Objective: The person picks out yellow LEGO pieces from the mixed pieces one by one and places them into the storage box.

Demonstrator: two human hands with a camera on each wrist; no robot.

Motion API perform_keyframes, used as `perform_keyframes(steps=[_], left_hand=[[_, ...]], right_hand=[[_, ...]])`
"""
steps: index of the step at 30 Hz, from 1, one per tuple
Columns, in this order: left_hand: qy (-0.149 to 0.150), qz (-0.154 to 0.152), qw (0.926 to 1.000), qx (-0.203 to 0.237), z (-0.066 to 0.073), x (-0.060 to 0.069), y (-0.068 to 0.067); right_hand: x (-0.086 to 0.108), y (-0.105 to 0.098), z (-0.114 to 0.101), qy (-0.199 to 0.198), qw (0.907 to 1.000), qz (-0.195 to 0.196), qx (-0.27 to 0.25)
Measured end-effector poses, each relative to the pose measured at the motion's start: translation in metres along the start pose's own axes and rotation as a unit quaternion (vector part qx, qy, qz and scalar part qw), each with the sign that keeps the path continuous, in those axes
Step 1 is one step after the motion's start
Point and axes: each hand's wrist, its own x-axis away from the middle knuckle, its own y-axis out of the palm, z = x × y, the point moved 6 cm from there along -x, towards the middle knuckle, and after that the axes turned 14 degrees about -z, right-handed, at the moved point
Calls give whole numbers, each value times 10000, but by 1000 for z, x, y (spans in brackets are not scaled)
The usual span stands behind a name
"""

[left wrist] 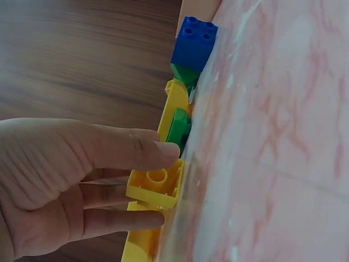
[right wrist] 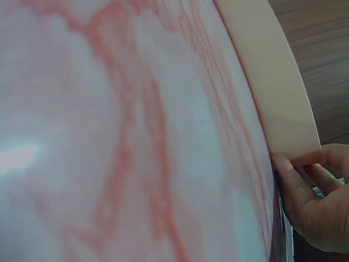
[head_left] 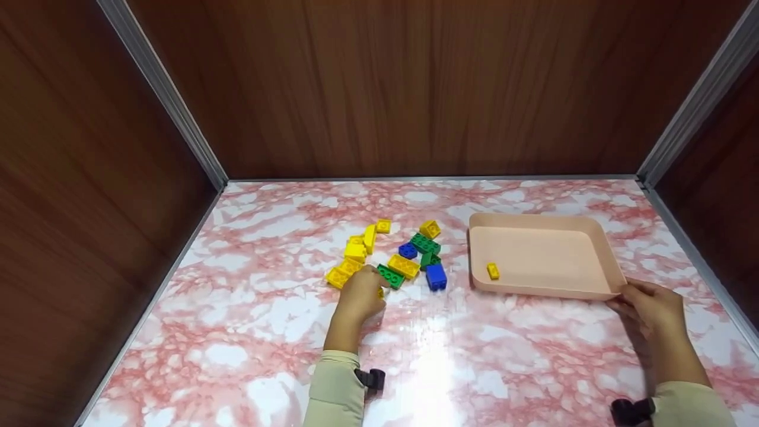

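My left hand [head_left: 360, 293] is at the near left side of a loose group of bricks. In the left wrist view its thumb and fingers lie around a yellow brick [left wrist: 155, 186], which shows its hollow underside; a green brick [left wrist: 178, 131] stands just beyond the thumb tip. My right hand [head_left: 657, 308] holds the near right corner of a peach tray [head_left: 545, 255], the fingers on its wall, as the right wrist view also shows. One small yellow brick [head_left: 493, 271] lies inside the tray at the left.
Several yellow bricks [head_left: 356, 252] lie on the left of the group; blue bricks [head_left: 436, 277] and green bricks [head_left: 426, 243] lie between them and the tray. Brown wooden walls [head_left: 385, 89] enclose the marbled table [head_left: 267, 332] at the back and sides.
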Motion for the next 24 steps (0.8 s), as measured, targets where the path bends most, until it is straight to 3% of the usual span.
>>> perform_keyframes(steps=[12, 24], left_hand=[[-67, 85, 9998, 142, 1, 1, -1], [94, -154, 9996, 211, 10, 2, -2]], right_hand=[[1, 4, -1, -320, 9982, -351, -357], [2, 5, -1, -246, 9990, -238, -293]])
